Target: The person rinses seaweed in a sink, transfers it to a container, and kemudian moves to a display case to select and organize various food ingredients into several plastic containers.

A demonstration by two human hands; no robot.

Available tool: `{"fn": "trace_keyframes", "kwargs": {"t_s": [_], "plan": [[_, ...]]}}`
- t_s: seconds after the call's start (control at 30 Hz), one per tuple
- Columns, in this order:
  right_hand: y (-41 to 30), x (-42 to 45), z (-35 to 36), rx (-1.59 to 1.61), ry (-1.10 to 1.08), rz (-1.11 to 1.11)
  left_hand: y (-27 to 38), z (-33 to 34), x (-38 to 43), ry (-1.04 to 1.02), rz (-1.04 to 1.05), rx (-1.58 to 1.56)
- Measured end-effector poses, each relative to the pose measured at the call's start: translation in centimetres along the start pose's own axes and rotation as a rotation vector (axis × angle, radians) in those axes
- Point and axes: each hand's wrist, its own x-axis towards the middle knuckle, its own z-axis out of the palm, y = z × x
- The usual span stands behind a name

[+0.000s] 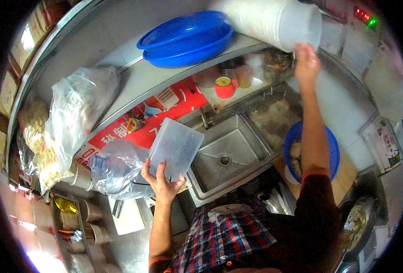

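My left hand (164, 186) grips a clear rectangular plastic container (177, 145), tilted over the left edge of a steel sink (230, 145). My right hand (306, 61) is raised to the shelf, where its blurred fingers meet the near end of a long stack of nested translucent plastic tubs (273, 22). Whether those fingers grip the end tub cannot be made out. Below my right forearm, a blue plastic basket (333, 153) holds pale round pieces of food.
Two blue colanders (188, 41) and a filled plastic bag (80, 109) sit on the shelf (119, 99). Under it stands a red mug (224, 89). A second basin (271, 116) holds pale food in water. A white cutting board (128, 216) lies left. A wok (356, 223) stands right.
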Motion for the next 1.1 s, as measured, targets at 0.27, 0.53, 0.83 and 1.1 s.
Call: {"fn": "trace_keyframes", "kwargs": {"t_s": [0.27, 0.53, 0.83, 1.1], "plan": [[-2.2, -11.5, 5.0, -0.139, 0.255, 0.060, 1.1, 2.1, 2.7, -0.041, 0.071, 0.041], [7.4, -47.2, 7.7, -0.305, -0.986, 0.755, 2.1, 5.3, 7.4, -0.097, 0.244, 0.137], [8.1, -46.4, 11.5, 0.511, -0.451, 2.464, 3.8, 8.9, 2.1, -0.507, -0.115, -0.009], [10.1, -43.0, 15.4, 2.102, 0.146, 3.085, 7.4, 11.0, -2.3, -0.294, -0.009, 0.012]]}}
